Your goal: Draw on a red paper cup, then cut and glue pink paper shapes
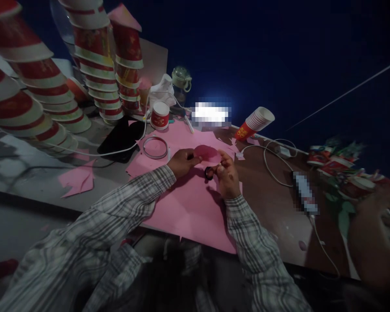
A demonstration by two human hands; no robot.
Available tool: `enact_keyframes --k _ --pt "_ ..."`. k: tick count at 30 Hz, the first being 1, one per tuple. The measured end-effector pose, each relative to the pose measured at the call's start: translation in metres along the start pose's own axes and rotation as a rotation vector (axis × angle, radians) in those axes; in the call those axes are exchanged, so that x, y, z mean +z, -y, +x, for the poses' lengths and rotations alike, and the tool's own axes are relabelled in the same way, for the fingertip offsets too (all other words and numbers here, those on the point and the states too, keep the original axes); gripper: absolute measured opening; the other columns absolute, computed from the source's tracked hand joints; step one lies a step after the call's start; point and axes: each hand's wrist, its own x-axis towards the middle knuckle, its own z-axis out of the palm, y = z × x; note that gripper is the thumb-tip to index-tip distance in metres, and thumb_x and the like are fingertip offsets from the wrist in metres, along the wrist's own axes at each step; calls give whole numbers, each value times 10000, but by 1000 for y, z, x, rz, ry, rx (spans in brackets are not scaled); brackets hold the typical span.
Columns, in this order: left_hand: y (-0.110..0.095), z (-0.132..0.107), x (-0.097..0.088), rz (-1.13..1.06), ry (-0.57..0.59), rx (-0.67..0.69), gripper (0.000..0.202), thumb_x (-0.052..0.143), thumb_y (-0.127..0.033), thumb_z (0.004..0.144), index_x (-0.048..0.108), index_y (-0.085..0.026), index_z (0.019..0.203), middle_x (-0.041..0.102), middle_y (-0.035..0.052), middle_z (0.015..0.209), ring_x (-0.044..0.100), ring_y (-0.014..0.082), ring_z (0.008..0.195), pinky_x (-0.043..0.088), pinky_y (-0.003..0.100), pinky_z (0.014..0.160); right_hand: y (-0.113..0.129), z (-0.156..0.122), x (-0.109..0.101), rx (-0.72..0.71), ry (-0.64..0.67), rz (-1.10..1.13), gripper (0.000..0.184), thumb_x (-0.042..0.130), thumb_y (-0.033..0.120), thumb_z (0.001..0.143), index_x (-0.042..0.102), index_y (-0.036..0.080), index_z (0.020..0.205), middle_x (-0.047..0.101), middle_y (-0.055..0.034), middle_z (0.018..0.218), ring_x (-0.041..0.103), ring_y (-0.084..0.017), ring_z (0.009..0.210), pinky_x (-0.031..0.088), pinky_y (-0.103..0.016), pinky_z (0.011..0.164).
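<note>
A rounded piece of pink paper is held up between my two hands over a large pink sheet. The thumb and fingers of my left hand pinch its left edge. My right hand has its fingers closed at the paper's right edge. Against the right hand's palm side hangs a black loop that looks like a scissors handle; any blades are hidden. Left of my hands, a ring-shaped band lies on the pink paper.
Tall stacks of red-and-white paper cups rise at the left. A black tablet-like slab, a single cup and a tilted cup stack surround the paper. A cabled phone lies right. Another person's blurred hand is at far right.
</note>
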Motion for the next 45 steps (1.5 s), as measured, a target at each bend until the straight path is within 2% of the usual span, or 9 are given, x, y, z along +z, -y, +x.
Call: enact_keyframes --k 3,7,9,17,21,26,32,37,45 --pt "-1 0 0 56 30 -9 278 639 -413 729 538 -161 672 503 -36 627 425 96 594 335 253 589 6 -1 1 -12 -122 -73 528 666 502 806 541 257 1257 603 -9 928 588 -103 601 533 -287 577" --pt "-2 -1 -2 207 76 15 310 602 -444 752 502 -174 639 455 -44 592 392 96 582 300 254 567 13 0 4 28 -222 -135 364 646 431 810 585 215 1096 544 61 666 508 -83 484 442 -247 487" --pt "-3 -1 -3 261 38 50 330 592 -433 762 447 -184 602 398 -55 568 363 93 575 282 253 559 12 2 5 65 -241 -103 368 661 400 777 563 213 1078 530 85 623 461 -67 432 390 -227 441" --pt "-10 -1 -2 209 -133 57 183 562 -319 810 535 -175 701 498 -43 629 442 105 619 349 252 606 11 1 12 215 -112 -52 427 687 405 716 519 222 1063 585 72 602 451 -85 418 366 -228 401" --pt "-12 -3 -3 314 -173 74 215 561 -323 828 503 -185 674 454 -51 599 403 105 592 318 259 581 16 -1 10 142 -109 -96 429 679 427 735 542 215 1082 574 56 660 487 -95 484 405 -247 458" --pt "-4 0 -9 509 -248 253 235 568 -249 806 433 -190 623 448 -28 664 415 111 626 318 275 613 19 1 0 46 -165 -109 366 670 429 761 586 211 1043 569 38 716 493 -94 538 435 -261 532" --pt "-5 1 -11 559 -211 259 194 585 -224 776 467 -187 628 476 -18 684 424 111 626 330 276 614 14 1 -1 14 -189 -253 357 646 472 797 624 204 1032 567 37 680 482 -92 533 415 -249 524" --pt "-10 -2 -8 523 -175 226 178 599 -226 769 496 -179 632 499 -19 686 438 106 622 343 265 608 8 -2 2 -1 -213 -359 308 648 399 788 643 200 1023 639 -4 761 586 -131 632 488 -283 596" --pt "-9 -2 -5 342 -165 185 134 575 -239 806 518 -179 700 523 -19 695 484 108 638 388 244 609 8 0 8 122 -174 -233 363 699 378 715 597 199 1014 527 71 622 504 -97 519 439 -245 519"
